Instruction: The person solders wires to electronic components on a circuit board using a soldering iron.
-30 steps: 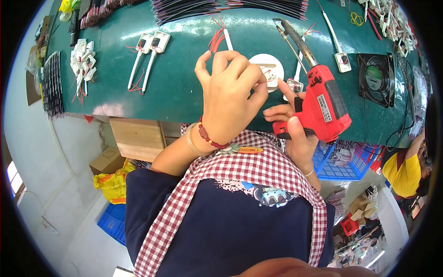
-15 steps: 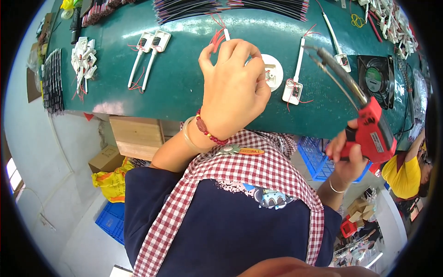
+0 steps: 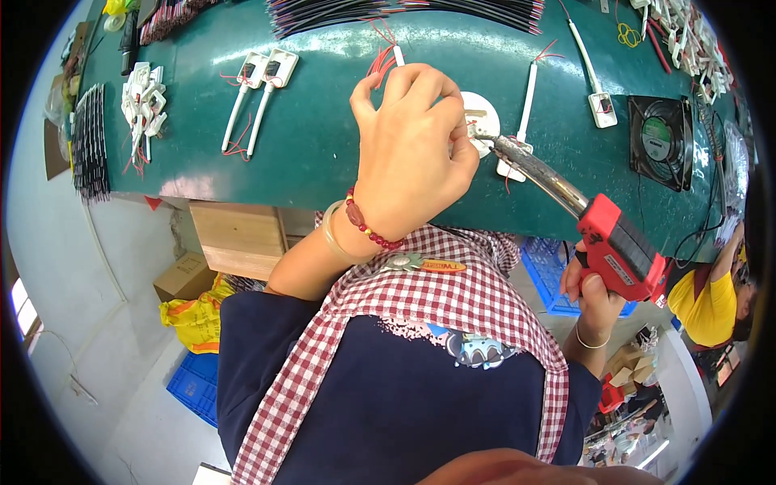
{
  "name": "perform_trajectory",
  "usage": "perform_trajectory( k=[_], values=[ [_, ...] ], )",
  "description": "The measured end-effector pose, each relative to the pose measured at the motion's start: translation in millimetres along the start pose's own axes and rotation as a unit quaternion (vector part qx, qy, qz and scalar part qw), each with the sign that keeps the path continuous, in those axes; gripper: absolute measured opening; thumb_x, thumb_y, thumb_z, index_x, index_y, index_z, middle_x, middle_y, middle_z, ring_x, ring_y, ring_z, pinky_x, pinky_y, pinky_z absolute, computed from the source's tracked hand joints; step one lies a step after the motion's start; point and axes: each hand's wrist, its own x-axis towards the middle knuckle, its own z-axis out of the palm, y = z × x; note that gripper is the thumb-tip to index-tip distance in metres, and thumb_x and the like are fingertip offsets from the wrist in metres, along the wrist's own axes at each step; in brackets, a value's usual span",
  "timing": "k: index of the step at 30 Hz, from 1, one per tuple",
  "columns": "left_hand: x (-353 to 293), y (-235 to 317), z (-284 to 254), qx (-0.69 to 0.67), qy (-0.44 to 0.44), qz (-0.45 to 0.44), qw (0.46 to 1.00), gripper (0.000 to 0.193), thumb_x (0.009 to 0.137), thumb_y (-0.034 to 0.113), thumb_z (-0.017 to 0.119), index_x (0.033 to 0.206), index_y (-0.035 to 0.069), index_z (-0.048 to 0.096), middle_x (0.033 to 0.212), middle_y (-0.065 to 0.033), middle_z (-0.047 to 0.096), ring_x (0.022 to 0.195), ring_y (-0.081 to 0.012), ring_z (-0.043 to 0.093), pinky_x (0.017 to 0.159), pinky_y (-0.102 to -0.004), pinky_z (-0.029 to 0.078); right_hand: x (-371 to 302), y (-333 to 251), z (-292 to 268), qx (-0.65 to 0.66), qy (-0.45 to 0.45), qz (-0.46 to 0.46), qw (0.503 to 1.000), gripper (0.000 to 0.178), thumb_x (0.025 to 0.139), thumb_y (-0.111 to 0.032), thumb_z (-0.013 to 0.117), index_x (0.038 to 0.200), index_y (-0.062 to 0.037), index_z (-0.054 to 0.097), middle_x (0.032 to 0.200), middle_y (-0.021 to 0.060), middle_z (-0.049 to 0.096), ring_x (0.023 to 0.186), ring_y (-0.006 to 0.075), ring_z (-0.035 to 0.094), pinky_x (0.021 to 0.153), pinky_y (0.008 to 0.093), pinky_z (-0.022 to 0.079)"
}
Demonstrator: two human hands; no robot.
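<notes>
My left hand (image 3: pixel 412 145) is curled with its fingers pinched together beside a round white disc (image 3: pixel 482 123) on the green table. What the pinch holds is hidden behind the fingers. A white stick (image 3: pixel 398 55) with thin red wires pokes out past the far side of this hand; its near end is covered. In my right hand (image 3: pixel 596 301) is a red soldering gun (image 3: pixel 618 250), gripped by its handle. The gun's dark, slanting barrel reaches left, and its tip is over the disc, close to my left fingertips; whether it touches anything cannot be told.
Right of the disc lies a white stick-and-box part (image 3: pixel 528 105), partly behind the barrel, and another (image 3: pixel 600 105) beyond it. Two similar parts (image 3: pixel 271 81) lie left. A black fan (image 3: pixel 660 139) stands at the right. Bundled dark wires (image 3: pixel 327 16) line the far side.
My right hand has brought the soldering gun down and left, so its tip has gone from above the right-hand stick part to the disc. My left hand has stayed nearly still.
</notes>
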Motion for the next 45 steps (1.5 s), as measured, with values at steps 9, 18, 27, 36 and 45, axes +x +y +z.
perform_trajectory(
  k=[9,18,27,36,45],
  values=[
    [2.1,-1.8,0.2,-0.010,-0.003,0.003,1.000,0.009,0.061,0.005,0.062,0.059,0.006,0.054,0.090,-0.0020,0.058,0.102,-0.0238,0.050,0.095,-0.0446,0.028,-7.6,2.9,10.8,-0.048,0.008,0.000,0.999,0.045,0.085,-0.028,0.062,0.106,0.0088,0.048,0.063,0.0085,0.050,0.048,0.0118,0.046,0.046,0.0267,0.042],
    [3.4,-1.9,0.2,-0.014,-0.003,0.004,1.000,0.008,0.060,0.005,0.062,0.058,0.006,0.054,0.090,-0.0020,0.058,0.101,-0.0236,0.051,0.095,-0.0445,0.028,-20.3,10.1,8.8,-0.109,0.012,-0.010,0.994,0.053,0.084,-0.034,0.064,0.114,0.0072,0.048,0.064,0.0065,0.051,0.050,0.0115,0.047,0.048,0.0262,0.042],
    [3.2,-2.6,1.2,-0.018,0.002,0.005,1.000,0.009,0.060,0.005,0.062,0.057,0.006,0.054,0.090,-0.0022,0.058,0.101,-0.0233,0.051,0.095,-0.0437,0.028,-21.6,13.4,3.5,-0.144,0.031,-0.023,0.989,0.031,0.081,-0.026,0.065,0.096,0.0009,0.064,0.073,0.0064,0.061,0.064,0.0161,0.057,0.056,0.0265,0.045],
    [5.4,-2.8,-0.6,-0.019,-0.010,0.010,1.000,0.010,0.061,0.005,0.062,0.057,0.006,0.053,0.088,-0.0020,0.058,0.100,-0.0229,0.051,0.094,-0.0447,0.029,-14.3,10.9,8.2,-0.181,0.020,-0.045,0.982,0.025,0.078,-0.022,0.066,0.089,0.0005,0.065,0.075,0.0079,0.061,0.064,0.0202,0.056,0.057,0.0302,0.044],
    [6.8,-2.3,-1.2,-0.007,-0.019,0.015,1.000,0.010,0.061,0.005,0.062,0.057,0.006,0.053,0.087,-0.0018,0.057,0.099,-0.0225,0.051,0.094,-0.0455,0.029,-23.2,17.9,1.4,-0.184,0.036,-0.046,0.981,0.030,0.079,-0.024,0.066,0.097,-0.0001,0.065,0.080,0.0087,0.063,0.067,0.0207,0.058,0.058,0.0294,0.046]
  ],
)
